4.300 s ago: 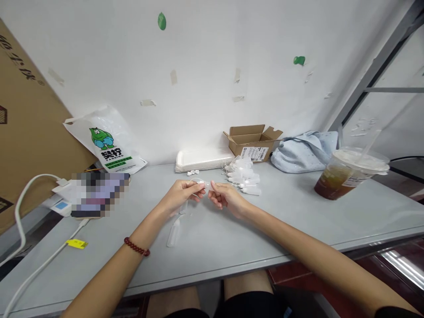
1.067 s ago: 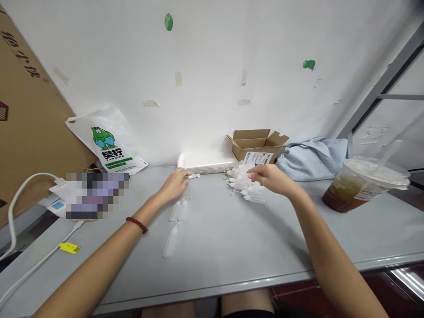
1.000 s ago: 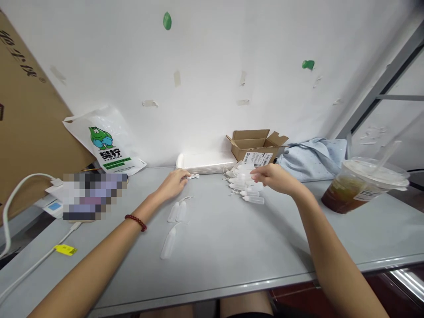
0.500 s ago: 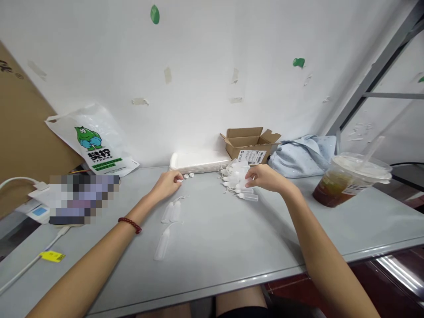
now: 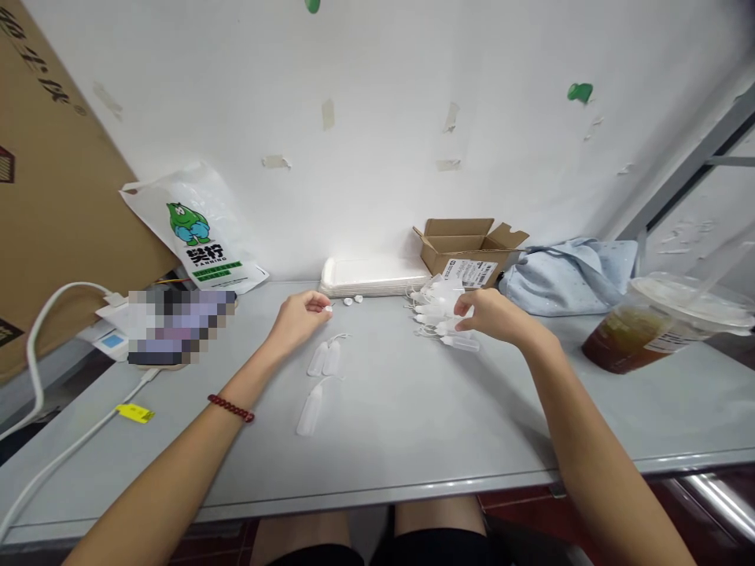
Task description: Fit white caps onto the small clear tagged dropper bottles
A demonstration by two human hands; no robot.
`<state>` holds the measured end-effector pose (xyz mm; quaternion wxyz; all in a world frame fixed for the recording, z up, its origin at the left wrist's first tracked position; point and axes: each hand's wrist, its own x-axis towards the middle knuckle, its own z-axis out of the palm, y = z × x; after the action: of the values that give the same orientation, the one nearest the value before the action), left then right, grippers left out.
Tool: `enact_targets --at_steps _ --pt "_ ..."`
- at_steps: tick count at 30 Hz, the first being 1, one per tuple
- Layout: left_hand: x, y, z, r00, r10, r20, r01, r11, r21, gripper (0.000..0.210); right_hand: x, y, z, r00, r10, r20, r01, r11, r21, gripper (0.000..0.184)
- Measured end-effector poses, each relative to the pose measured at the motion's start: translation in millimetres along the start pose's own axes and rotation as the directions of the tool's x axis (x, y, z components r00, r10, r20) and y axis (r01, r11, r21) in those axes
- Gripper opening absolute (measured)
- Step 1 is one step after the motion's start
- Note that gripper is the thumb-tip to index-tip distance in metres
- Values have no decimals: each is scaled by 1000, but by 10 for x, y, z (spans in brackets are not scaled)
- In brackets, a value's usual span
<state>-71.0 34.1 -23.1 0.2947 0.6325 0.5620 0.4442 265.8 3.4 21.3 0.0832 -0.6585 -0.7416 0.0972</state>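
Note:
My left hand (image 5: 302, 316), a dark red bead bracelet on its wrist, pinches a small white cap (image 5: 329, 309) between thumb and fingertips just above the table. Two more white caps (image 5: 353, 300) lie to its right. Nearer me are a pair of clear plastic dropper bottles (image 5: 324, 359) side by side and a single dropper bottle (image 5: 310, 410), each with a thin cord at its neck end. At the right edge of a heap of such bottles (image 5: 433, 310) hovers my right hand (image 5: 487, 313), thumb and forefinger apart, with nothing visible between them.
White trays (image 5: 377, 275) are stacked by the wall, beside an open cardboard box (image 5: 465, 255). Farther right are a pale blue cloth bag (image 5: 569, 275) and a cup of drink (image 5: 637, 330). On the left, a white plastic bag (image 5: 197, 228), a blurred phone (image 5: 182, 326) and a cable (image 5: 82, 440).
The view has shifted, so the scene sits farther right. My left hand has lifted the white cap slightly and turned it into view. My right hand's thumb and forefinger have spread beside the heap.

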Motion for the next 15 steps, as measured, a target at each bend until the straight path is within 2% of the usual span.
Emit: enact_targets --at_steps 4,6,7,9,10,12,14,15 --pt "-43 65 13 1000 -23 12 24 998 -59 25 -15 -18 -11 998 -26 -56 27 1000 14 11" --pt "-60 92 17 999 -43 15 44 995 -87 26 -21 -113 24 985 -54 -165 58 998 23 12" --pt "-67 103 18 998 -56 16 58 993 -106 26 -25 -200 67 967 -82 -240 94 995 40 13" --pt "-77 117 22 997 -82 14 83 985 -152 28 -46 -448 210 900 -169 -401 236 964 121 16" --pt "-81 120 25 996 -89 11 89 980 -179 29 -66 -599 305 881 -238 -408 343 917 205 17" --pt "-86 124 32 995 -96 -1 93 970 -225 30 -121 -904 511 854 -432 -289 516 774 367 23" --pt "-89 125 38 995 -104 -7 99 963 -250 30 -175 -1141 689 785 -601 -151 608 699 377 28" --pt "-91 124 40 994 -109 -7 104 962 -252 30 -192 -1217 754 764 -636 -105 626 693 356 29"
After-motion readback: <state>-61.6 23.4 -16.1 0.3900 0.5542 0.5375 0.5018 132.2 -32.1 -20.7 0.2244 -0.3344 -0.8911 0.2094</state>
